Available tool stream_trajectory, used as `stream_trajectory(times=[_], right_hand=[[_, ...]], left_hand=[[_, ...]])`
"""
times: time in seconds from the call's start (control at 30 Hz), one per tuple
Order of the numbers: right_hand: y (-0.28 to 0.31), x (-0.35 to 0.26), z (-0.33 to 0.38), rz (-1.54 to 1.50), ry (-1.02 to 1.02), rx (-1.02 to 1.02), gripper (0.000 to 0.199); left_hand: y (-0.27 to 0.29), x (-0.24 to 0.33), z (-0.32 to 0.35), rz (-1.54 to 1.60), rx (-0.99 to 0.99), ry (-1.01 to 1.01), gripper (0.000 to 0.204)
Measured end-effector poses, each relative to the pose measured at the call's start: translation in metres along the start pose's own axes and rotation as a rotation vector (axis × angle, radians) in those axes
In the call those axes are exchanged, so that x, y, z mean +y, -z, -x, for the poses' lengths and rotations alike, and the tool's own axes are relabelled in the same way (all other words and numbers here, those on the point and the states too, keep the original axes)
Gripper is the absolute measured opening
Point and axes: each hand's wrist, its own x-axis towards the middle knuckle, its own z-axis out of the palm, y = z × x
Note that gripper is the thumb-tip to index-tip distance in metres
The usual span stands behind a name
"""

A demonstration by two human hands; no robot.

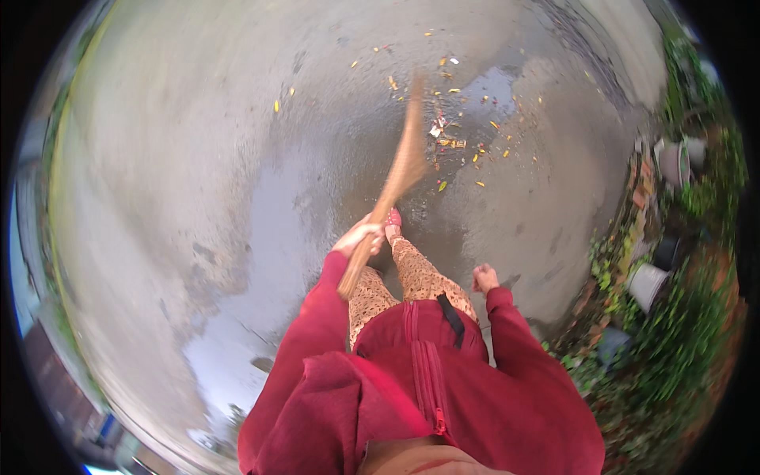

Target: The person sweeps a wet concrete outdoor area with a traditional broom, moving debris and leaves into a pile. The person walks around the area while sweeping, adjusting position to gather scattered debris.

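My left hand [360,236] grips the lower end of a brown stick broom [400,170], which slants up and to the right over wet concrete. Its blurred bristle tip reaches toward scattered yellow leaves and small litter [455,142]. My right hand [484,279] hangs at my side, fingers curled into a loose fist with nothing in it. Both arms wear red sleeves. Below the broom I see my patterned trousers and one pink shoe [393,218].
The wet grey concrete ground [237,158] has a puddle at the lower left. Along the right edge stand several plant pots [651,283] among green plants [689,340], with a grey pot [674,158] farther up.
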Motion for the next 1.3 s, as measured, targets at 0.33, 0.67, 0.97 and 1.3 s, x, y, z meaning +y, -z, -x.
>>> stream_trajectory(times=[0.33, 0.67, 0.97, 1.3], right_hand=[[-0.029, -0.171, -0.027, -0.215, 0.243, -0.054, 0.007], [-0.091, -0.140, -0.001, -0.221, 0.160, 0.007, 0.018], [-0.157, -0.188, 0.046, -0.034, 0.011, -0.079, 0.010], [-0.161, -0.321, 0.016, -0.078, 0.165, -0.130, 0.011]], left_hand=[[0.190, -0.010, 0.164, 0.343, 0.674, -0.182, 0.023], [0.365, 0.163, 0.078, 0.331, 0.683, -0.287, 0.012], [0.153, 0.110, -0.095, -0.917, 0.637, 0.157, 0.100], [0.132, 0.187, 0.039, -0.339, -0.057, -0.057, 0.081]])
